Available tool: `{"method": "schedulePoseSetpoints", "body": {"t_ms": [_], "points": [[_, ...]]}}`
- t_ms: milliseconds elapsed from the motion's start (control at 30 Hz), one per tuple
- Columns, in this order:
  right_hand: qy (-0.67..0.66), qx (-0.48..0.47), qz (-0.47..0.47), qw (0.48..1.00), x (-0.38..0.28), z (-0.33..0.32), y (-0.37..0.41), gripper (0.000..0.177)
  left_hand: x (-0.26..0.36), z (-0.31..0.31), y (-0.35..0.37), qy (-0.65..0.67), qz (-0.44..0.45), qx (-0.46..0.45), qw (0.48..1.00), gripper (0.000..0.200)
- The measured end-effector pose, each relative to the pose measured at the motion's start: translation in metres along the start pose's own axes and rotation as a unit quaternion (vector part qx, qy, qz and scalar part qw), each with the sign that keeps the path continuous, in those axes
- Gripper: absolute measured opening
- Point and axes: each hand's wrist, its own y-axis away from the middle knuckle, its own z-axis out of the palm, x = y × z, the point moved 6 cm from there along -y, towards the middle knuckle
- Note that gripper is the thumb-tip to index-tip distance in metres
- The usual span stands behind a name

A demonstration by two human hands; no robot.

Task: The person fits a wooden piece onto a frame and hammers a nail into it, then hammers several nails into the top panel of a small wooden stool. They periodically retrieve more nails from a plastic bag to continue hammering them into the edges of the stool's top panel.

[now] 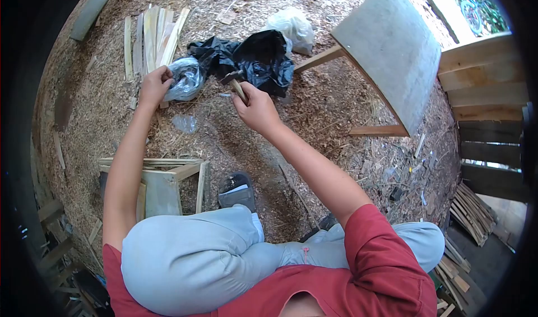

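Note:
My right hand [256, 108] is wrapped round the wooden handle of a hammer [239, 89], its dark metal head pointing up and to the left. Just beyond the hammer lies a crumpled black plastic bag [263, 59]. My left hand [153, 88] is closed, thumb and fingers curled together at the left edge of a clear plastic bag [188, 80]. What those fingers pinch, if anything, is too small to make out. Between my left forearm and my foot stands a small wooden frame with a grey panel [162, 189].
Wood strips [154, 36] lie beyond my left hand. A white plastic bag [291, 28] sits behind the black one. At right, a grey-topped wooden piece with legs [392, 48] leans tilted. Wood shavings cover the ground, and stacked slats [472, 213] lie by the plank wall [485, 81].

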Motion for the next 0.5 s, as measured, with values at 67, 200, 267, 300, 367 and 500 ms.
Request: {"method": "schedulePoseSetpoints", "body": {"t_ms": [67,200,267,300,367,500], "points": [[0.022,0.016,0.011,1.000,0.000,-0.016,0.004,0.024,0.007,-0.005,0.001,-0.009,0.004,0.031,0.999,0.014],[0.074,0.063,0.054,0.994,0.002,-0.050,0.011,0.026,0.056,0.003,-0.013,0.042,0.066,0.094,0.993,0.014],[0.074,0.103,0.049,0.991,0.009,-0.059,0.011,0.027,0.098,0.030,-0.024,0.180,0.096,0.060,0.977,0.021],[0.074,0.137,0.041,0.987,0.011,-0.066,0.012,0.027,0.125,0.040,-0.029,0.207,0.079,0.035,0.975,0.023],[0.075,0.148,0.043,0.985,0.010,-0.076,0.015,0.028,0.175,0.060,-0.046,0.287,0.082,0.005,0.954,0.027],[0.054,0.185,0.058,0.980,0.017,-0.092,0.028,0.028,0.250,0.089,-0.101,0.148,0.128,-0.021,0.980,0.042]]}}
